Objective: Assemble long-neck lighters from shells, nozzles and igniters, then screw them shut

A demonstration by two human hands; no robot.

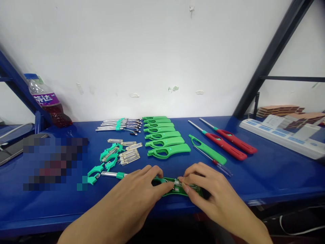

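On my feed a pixelated patch blanks out something at the desk's left end, and a dark device is cut off at the left edge. The left hand is clamped on a green half-shell at the middle of the desk's front edge; it hides where the metal tube meets the shell. The right hand is pinched on a clear tank inside the shell, by a white fitting; I can't make out the exact contact. Fingertips near each other. Around, left to right: dark-red drink bottle at the back-left corner, teal parts left of the tube, wired metal tubes at the back edge, loose clear tanks in front of those, row of green shells, another green shell with a screwdriver alongside, two red lighters, white power strip near the right end. Desk is glossy blue, against a scuffed white wall.
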